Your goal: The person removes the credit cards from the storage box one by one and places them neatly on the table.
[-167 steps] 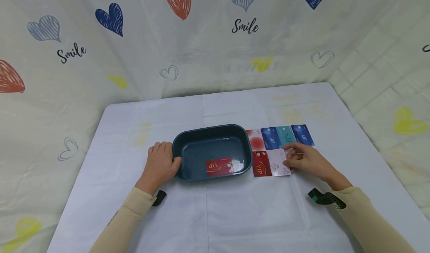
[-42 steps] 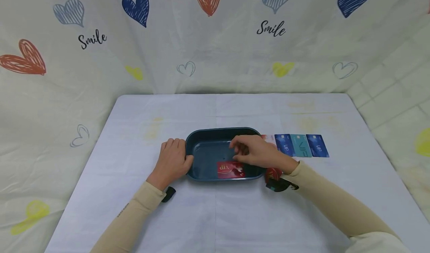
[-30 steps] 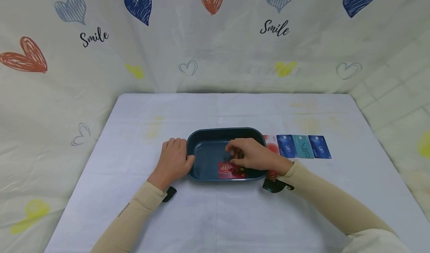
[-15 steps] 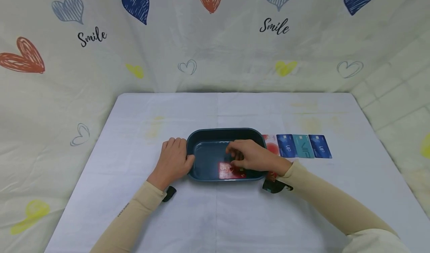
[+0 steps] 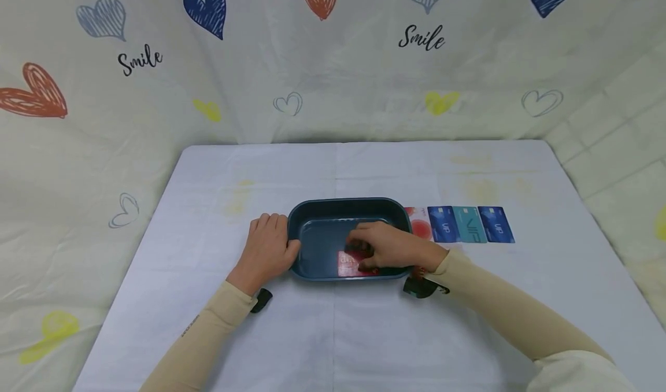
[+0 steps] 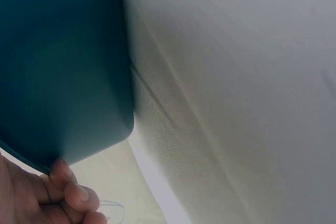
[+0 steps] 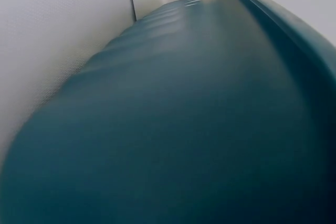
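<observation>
A dark teal oval-cornered tray [image 5: 317, 239] sits on the white table. My left hand [image 5: 267, 247] grips its left end, thumb over the rim; the left wrist view shows curled fingers [image 6: 79, 195] at the tray's edge [image 6: 63, 103]. My right hand [image 5: 387, 244] is inside the tray, with bent fingers and thumb over a red VIP card [image 5: 346, 265] on the bottom. Whether they pinch the card cannot be made out. In the right wrist view the tray's outer wall [image 7: 157, 119] blocks the hand and card.
Right of the tray lie a pink-and-white card [image 5: 420, 224], a blue card [image 5: 443, 224], a teal card [image 5: 469, 224] and another blue card [image 5: 496, 224] in a row. A second red card [image 5: 418, 272] is mostly hidden by the right wrist. Behind the table hangs a heart-patterned cloth [image 5: 354, 62].
My right hand has left the pale card on the right and moved left into the tray. Lately its fingers have lowered toward the red card. My left hand keeps its grip.
</observation>
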### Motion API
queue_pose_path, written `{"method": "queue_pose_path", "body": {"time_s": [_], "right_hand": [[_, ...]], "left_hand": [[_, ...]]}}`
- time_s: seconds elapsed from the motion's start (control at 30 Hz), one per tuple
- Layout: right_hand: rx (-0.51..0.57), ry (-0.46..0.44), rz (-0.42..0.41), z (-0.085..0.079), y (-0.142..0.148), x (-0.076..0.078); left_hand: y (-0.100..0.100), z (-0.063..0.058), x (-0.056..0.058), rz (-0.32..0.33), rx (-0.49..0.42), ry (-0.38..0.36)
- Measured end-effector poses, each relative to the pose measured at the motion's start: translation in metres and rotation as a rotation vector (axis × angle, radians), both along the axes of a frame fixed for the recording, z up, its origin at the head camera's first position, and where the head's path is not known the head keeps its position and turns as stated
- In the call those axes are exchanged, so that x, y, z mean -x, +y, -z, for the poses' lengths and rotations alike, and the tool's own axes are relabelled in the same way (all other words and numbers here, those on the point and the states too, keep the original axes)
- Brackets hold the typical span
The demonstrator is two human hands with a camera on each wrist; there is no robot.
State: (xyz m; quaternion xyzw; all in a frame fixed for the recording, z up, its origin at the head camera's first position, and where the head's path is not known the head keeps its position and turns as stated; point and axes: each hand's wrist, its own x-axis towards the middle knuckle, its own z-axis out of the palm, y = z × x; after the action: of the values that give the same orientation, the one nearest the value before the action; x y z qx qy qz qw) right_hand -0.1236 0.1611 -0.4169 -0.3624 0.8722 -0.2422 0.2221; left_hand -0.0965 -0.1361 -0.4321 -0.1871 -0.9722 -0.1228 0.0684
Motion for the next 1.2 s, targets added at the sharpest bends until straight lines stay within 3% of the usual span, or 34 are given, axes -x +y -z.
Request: {"method": "queue_pose_path", "body": {"time_s": [0.3, 0.7, 0.97, 1.2], "right_hand": [[-0.045, -0.028, -0.011, -0.0013, -0.0024, -0.0001], [-0.059, 0.006, -0.017, 0.0031, -0.0025, 0.0002], [-0.092, -0.034, -0.008, 0.0010, -0.0020, -0.0005], [-0.056, -0.062, -0.020, -0.0013, -0.0014, -0.0014]], "left_hand": [[-0.0004, -0.0003, 0.0000, -0.009, 0.001, 0.002], [-0.0002, -0.0002, -0.0008, -0.009, -0.003, 0.003], [0.0015, -0.0009, -0.0003, -0.003, -0.004, 0.014], [0.0023, -0.0003, 0.0001, -0.003, 0.000, 0.010]]}}
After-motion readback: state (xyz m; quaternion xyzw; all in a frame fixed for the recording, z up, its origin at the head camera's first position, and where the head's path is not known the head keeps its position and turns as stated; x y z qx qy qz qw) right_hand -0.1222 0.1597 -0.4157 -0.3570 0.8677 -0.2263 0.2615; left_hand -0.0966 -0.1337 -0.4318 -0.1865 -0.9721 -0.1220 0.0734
